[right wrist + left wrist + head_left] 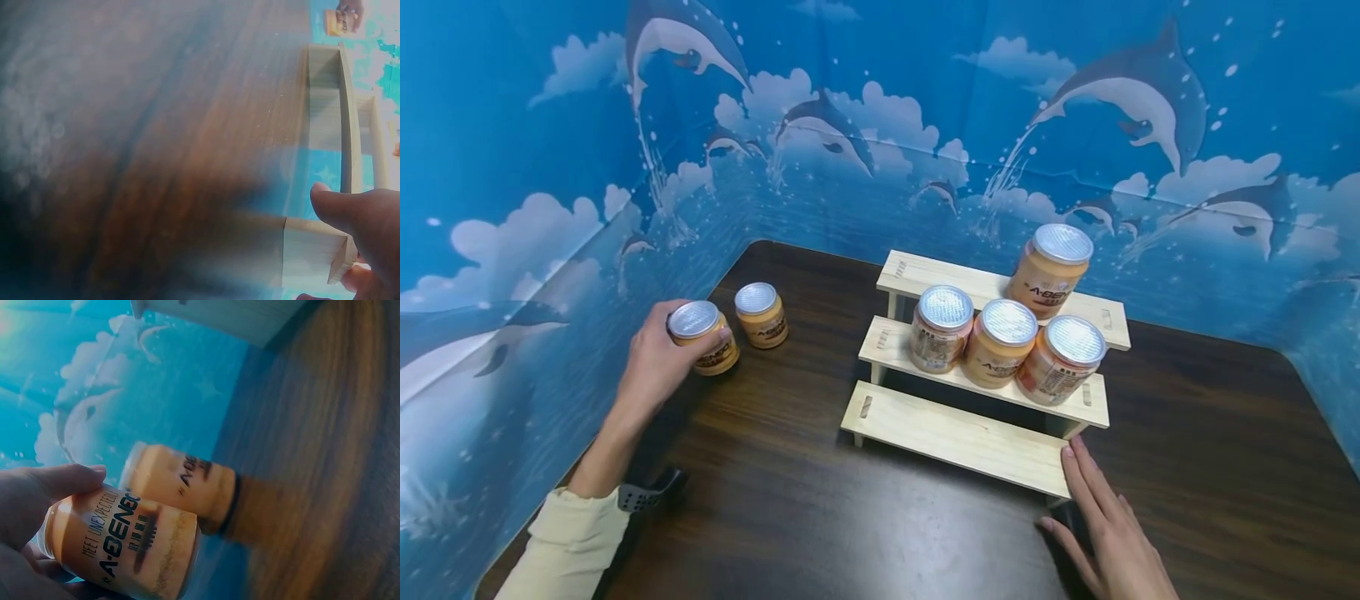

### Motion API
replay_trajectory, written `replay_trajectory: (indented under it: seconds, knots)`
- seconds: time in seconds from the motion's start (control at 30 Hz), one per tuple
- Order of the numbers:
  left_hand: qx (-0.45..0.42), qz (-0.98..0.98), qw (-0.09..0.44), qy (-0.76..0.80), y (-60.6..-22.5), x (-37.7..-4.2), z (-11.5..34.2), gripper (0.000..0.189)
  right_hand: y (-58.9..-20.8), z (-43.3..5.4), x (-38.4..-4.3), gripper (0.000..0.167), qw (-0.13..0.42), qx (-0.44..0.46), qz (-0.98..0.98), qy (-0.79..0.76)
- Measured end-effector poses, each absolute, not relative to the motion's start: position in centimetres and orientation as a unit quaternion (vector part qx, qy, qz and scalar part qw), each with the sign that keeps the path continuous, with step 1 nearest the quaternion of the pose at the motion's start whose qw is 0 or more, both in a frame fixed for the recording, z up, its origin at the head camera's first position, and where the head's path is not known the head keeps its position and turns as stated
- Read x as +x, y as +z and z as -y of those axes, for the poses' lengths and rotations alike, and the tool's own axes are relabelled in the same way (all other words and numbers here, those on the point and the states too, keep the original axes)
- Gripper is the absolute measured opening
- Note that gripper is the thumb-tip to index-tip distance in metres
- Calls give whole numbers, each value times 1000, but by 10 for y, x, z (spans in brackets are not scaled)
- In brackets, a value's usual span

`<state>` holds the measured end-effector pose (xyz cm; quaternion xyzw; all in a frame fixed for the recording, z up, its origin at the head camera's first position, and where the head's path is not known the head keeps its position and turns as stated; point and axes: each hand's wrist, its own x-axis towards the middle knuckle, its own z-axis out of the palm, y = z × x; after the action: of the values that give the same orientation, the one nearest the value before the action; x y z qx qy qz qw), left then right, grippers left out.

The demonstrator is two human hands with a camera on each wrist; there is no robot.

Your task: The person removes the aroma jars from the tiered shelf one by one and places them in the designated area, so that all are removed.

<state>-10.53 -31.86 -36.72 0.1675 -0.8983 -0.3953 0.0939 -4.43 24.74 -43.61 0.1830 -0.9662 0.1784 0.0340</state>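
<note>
My left hand [658, 350] grips an orange jar [718, 360] with a silver lid, thumb and fingers curled around it. In the left wrist view the held jar [134, 544] shows dark lettering; whether it touches the table cannot be told. Just beyond it stands a similar jar [762, 323], upright. My right hand [1108, 525] lies at the right end of a three-step wooden stand [958, 433], fingers straight and touching the lowest step's end. In the right wrist view the thumb [340, 206] is by the stand's edge.
Three jars [996, 354] stand side by side on the middle step, towards its right. Another jar [1047, 279] is on the top step. The dark wooden table [790, 500] meets a blue dolphin-print cloth [880, 167] at the back and left.
</note>
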Motion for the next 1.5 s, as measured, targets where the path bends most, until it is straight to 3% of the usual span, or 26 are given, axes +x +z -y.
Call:
replay_trajectory:
  seconds: [0.87, 1.33, 1.5]
  knots:
    - [211, 885, 107, -402, -402, -118, 330, 87, -434, -244, -41, 105, 19, 162, 970, 179]
    - [189, 893, 70, -403, -402, -120, 330, 91, -433, -244, -45, 103, -15, 145, 975, 167]
    - [186, 894, 61, -403, -401, -120, 330, 91, -434, -245, -43, 105, 22, 162, 970, 183]
